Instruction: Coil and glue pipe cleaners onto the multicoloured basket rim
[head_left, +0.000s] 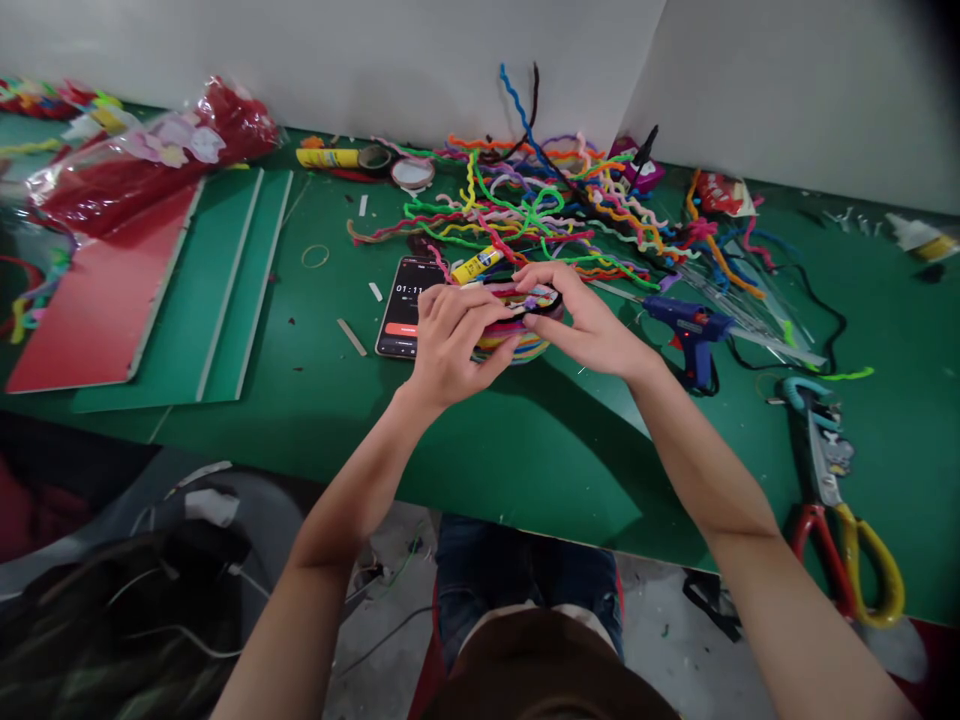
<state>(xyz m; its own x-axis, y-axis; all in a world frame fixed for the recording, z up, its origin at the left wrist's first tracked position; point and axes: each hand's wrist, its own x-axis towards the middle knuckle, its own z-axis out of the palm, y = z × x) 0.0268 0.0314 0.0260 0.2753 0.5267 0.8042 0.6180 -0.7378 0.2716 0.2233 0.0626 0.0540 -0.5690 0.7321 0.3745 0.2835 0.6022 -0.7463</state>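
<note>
Both hands are closed around a small round piece (517,347) made of coiled, many-coloured pipe cleaners, with a black band near its top. My left hand (461,335) grips its left side, fingers over the upper edge and thumb below. On the right edge, my right hand (581,320) pinches the rim between thumb and fingers. Much of the piece is hidden behind the fingers. Just behind it lies a yellow glue stick (478,264). A phone (397,310) with a running timer is partly covered by my left hand.
Loose pipe cleaners (525,205) are heaped along the wall. A blue glue gun (691,330) lies right of my right hand, with scissors (829,500) near the right edge. Green boards (232,290), a red board (105,310) and a wrapped red bundle (150,170) occupy the left.
</note>
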